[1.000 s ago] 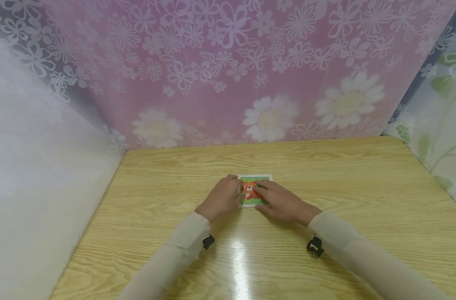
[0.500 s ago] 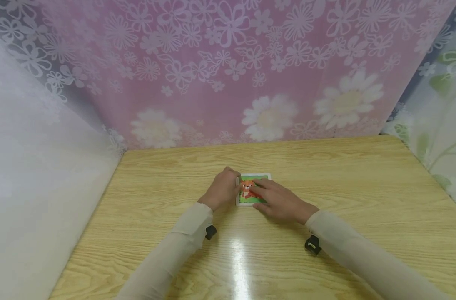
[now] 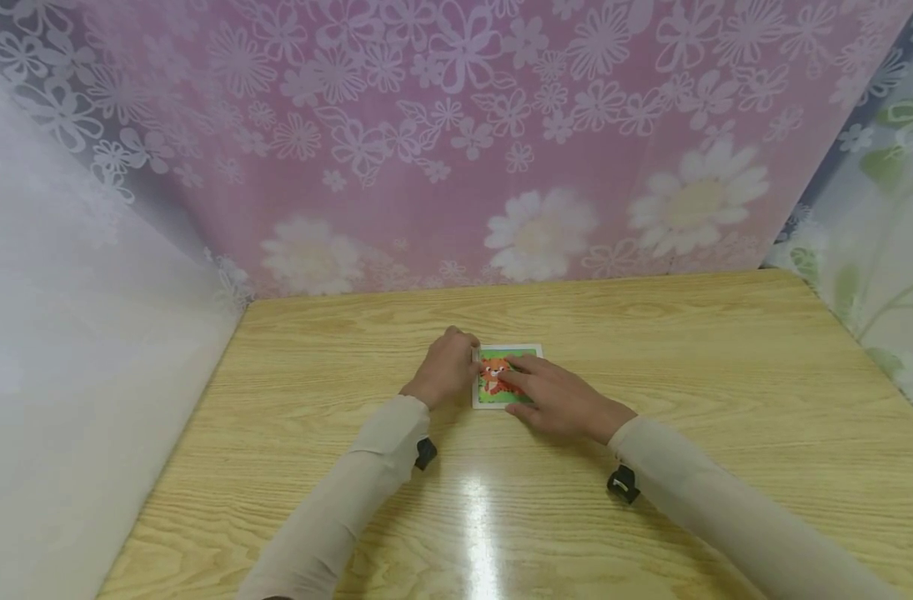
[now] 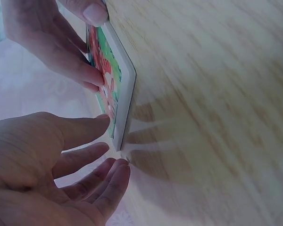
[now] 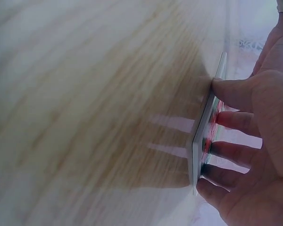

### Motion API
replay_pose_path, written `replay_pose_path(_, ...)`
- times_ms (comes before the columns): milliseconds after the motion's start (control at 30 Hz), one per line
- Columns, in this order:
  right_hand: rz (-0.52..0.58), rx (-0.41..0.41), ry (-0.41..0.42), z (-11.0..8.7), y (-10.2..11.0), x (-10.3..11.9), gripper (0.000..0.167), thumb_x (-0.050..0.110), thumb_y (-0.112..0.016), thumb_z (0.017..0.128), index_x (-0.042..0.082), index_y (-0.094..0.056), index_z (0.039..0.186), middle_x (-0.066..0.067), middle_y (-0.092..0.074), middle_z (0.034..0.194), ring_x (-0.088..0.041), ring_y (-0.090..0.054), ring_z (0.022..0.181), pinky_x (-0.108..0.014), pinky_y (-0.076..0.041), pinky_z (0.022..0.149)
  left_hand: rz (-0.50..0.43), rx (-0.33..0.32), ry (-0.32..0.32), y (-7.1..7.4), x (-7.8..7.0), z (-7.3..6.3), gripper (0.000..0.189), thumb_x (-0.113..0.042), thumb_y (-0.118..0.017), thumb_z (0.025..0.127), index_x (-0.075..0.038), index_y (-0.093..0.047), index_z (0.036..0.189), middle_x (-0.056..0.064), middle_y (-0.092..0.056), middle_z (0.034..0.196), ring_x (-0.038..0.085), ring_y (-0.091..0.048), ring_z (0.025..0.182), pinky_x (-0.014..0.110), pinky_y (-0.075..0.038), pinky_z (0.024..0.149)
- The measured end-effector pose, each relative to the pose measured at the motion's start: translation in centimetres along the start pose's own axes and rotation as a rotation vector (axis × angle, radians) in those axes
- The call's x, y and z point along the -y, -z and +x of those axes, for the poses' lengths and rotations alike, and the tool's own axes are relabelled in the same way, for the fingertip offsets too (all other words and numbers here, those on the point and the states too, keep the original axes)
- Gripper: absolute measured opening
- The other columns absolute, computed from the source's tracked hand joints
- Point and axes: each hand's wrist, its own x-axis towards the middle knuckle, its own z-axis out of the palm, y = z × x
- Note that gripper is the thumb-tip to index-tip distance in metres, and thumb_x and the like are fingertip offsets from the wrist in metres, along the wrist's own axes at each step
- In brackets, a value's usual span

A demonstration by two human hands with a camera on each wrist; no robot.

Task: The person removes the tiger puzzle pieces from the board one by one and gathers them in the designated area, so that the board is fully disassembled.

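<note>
A small flat square board (image 3: 506, 402) with a white border and a picture of an orange tiger cub on green lies on the wooden table. My left hand (image 3: 444, 367) is at its left edge. In the left wrist view the thumb (image 4: 92, 127) touches the picture's margin, while the loosely bent fingers (image 4: 114, 188) reach past the corner onto the table. From the right, my right hand (image 3: 564, 398) rests on the board with fingers spread over the tiger. Its thumb (image 5: 231, 92) presses the near edge, as the right wrist view shows. The right hand hides the picture's right part.
Wood-grain table (image 3: 651, 350) surrounds the board, with a bright light reflection in front. A pink floral curtain (image 3: 426, 167) hangs behind the table, and pale cloth (image 3: 88, 375) hangs at the left. Each wrist bears a black strapped device (image 3: 623, 483).
My left hand has shifted slightly away from me along the board's left edge and turned, with its fingers drawn in. The right hand has stayed nearly still on the board.
</note>
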Motion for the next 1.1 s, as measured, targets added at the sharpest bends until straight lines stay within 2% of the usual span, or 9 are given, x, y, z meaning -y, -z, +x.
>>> replay_pose_path(133, 0.008, 0.012, -0.003, 0.06, 0.19, 0.05, 0.051, 0.027, -0.07, 0.098, 0.0, -0.058, 0.14, -0.026, -0.046, 0.149, -0.042, -0.044, 0.138, -0.055, -0.039, 0.11, 0.002, -0.008, -0.01, -0.18, 0.28, 0.35, 0.035, -0.014, -0.072, 0.097, 0.004, -0.066, 0.127, 0.017, -0.062, 0.12, 0.026, -0.057, 0.107, 0.037, -0.052, 0.088)
replay_pose_path(367, 0.014, 0.018, -0.005, 0.1, 0.2, -0.04, 0.051, 0.027, -0.069, 0.098, 0.0, -0.058, 0.14, -0.026, -0.046, 0.149, -0.043, -0.043, 0.138, -0.056, -0.039, 0.11, -0.054, -0.008, -0.028, -0.11, 0.54, 0.5, 0.033, -0.012, -0.071, 0.097, 0.004, -0.066, 0.125, 0.015, -0.062, 0.112, 0.024, -0.055, 0.099, 0.036, -0.05, 0.082)
replay_pose_path(600, 0.0, 0.012, -0.009, 0.18, -0.11, -0.05, 0.053, 0.028, -0.069, 0.098, 0.0, -0.057, 0.141, -0.026, -0.045, 0.15, -0.042, -0.043, 0.138, -0.055, -0.039, 0.11, -0.093, -0.011, -0.056, -0.05, 0.92, 0.48, 0.026, -0.01, -0.072, 0.096, 0.004, -0.069, 0.117, 0.011, -0.06, 0.102, 0.022, -0.051, 0.09, 0.034, -0.046, 0.075)
replay_pose_path(867, 0.006, 0.013, -0.024, 0.12, -0.33, 0.01, 0.054, 0.026, -0.07, 0.098, -0.001, -0.056, 0.142, -0.026, -0.044, 0.15, -0.04, -0.044, 0.138, -0.054, -0.039, 0.111, -0.136, 0.013, -0.038, -0.26, 0.9, 0.68, 0.024, -0.009, -0.071, 0.096, 0.003, -0.068, 0.117, 0.013, -0.062, 0.108, 0.023, -0.054, 0.093, 0.037, -0.049, 0.08)
replay_pose_path(1100, -0.007, -0.003, -0.002, 0.12, -0.2, 0.04, 0.054, 0.027, -0.07, 0.097, -0.002, -0.057, 0.141, -0.026, -0.047, 0.148, -0.04, -0.046, 0.137, -0.053, -0.039, 0.111, -0.133, 0.023, -0.011, 0.03, 0.36, 0.54, 0.026, -0.009, -0.071, 0.097, 0.004, -0.067, 0.12, 0.013, -0.062, 0.109, 0.023, -0.056, 0.094, 0.037, -0.051, 0.082)
